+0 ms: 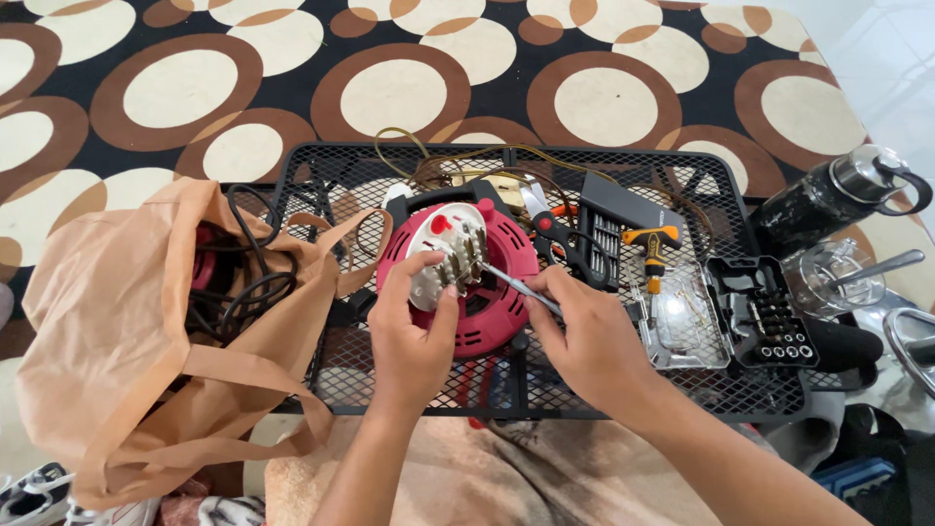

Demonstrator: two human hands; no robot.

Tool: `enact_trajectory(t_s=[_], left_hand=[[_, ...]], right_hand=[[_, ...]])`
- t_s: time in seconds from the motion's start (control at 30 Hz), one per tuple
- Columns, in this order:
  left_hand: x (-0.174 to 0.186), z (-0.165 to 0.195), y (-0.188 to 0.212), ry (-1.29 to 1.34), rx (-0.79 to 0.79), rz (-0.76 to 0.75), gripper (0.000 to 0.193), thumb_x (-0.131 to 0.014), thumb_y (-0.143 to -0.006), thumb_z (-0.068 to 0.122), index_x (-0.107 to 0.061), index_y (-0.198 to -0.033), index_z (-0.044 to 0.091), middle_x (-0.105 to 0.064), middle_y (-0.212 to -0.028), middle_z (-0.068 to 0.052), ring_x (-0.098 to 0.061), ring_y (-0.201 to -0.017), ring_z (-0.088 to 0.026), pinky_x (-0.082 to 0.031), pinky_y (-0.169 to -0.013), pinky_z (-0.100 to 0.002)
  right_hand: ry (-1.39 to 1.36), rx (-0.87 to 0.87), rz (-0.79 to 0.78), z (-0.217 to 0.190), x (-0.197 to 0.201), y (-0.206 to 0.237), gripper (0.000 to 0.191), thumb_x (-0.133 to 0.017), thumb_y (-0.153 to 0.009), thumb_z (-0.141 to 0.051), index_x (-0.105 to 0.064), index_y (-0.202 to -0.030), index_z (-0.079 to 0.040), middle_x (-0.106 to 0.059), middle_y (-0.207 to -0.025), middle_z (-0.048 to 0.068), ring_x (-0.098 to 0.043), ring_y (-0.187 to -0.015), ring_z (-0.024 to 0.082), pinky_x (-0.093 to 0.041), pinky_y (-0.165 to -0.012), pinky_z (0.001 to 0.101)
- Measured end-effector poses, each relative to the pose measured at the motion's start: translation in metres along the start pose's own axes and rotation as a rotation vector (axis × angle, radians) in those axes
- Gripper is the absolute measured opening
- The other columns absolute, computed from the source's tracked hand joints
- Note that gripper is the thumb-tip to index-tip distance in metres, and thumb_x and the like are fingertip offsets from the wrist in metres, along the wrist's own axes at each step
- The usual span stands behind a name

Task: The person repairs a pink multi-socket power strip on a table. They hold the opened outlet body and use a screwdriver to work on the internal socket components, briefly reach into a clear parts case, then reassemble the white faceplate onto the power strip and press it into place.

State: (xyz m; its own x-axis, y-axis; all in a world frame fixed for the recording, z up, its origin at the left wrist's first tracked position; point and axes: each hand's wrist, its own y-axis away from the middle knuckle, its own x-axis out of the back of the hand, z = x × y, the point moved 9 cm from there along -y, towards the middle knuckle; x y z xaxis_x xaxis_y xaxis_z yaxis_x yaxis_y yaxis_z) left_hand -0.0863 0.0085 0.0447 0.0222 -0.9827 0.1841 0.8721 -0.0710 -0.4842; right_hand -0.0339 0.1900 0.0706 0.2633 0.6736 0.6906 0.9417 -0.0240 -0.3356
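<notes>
Currently, at frame centre, the left hand [414,326] clamps the white socket plate [445,255] tilted over the red cable reel [487,302]; the right hand [584,336] grips a thin screwdriver [516,284], tip at the plate's contacts. Judged step: terminal work; steady tip alignment is required.

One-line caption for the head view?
Left hand steadies a white socket plate on a red cable reel; right hand probes with a screwdriver.

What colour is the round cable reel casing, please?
The cable reel casing is pinkish red, seen in the head view.
</notes>
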Motion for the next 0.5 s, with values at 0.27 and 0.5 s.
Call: enact_trajectory(t_s=[0.27, 0.5], left_hand=[[0.0011, 0.0007, -0.0015, 0.008, -0.002, -0.004, 0.03, -0.066, -0.092, 0.006, -0.063, -0.121, 0.001, -0.07, -0.106, -0.013, -0.07, -0.093, -0.024, -0.054, -0.085, -0.034], [0.0009, -0.0003, -0.0018, 0.01, -0.012, -0.006, 0.03, -0.066, -0.091, 0.006, -0.063, -0.121, 0.001, -0.07, -0.107, -0.014, -0.07, -0.096, -0.026, -0.054, -0.087, -0.035]], right_hand=[[0.039, -0.039, -0.02, -0.0019, -0.0015, -0.0004, 0.014, -0.065, -0.094, -0.011, -0.062, -0.103, -0.001, -0.074, -0.089, 0.016, -0.072, -0.077, 0.034, -0.053, -0.062, 0.0393], [0.07, -0.016, -0.023, -0.0036, -0.0017, -0.0013, 0.014, -0.065, -0.094, -0.011, -0.061, -0.103, -0.002, -0.074, -0.091, 0.016, -0.073, -0.081, 0.034, -0.054, -0.064, 0.0403]])
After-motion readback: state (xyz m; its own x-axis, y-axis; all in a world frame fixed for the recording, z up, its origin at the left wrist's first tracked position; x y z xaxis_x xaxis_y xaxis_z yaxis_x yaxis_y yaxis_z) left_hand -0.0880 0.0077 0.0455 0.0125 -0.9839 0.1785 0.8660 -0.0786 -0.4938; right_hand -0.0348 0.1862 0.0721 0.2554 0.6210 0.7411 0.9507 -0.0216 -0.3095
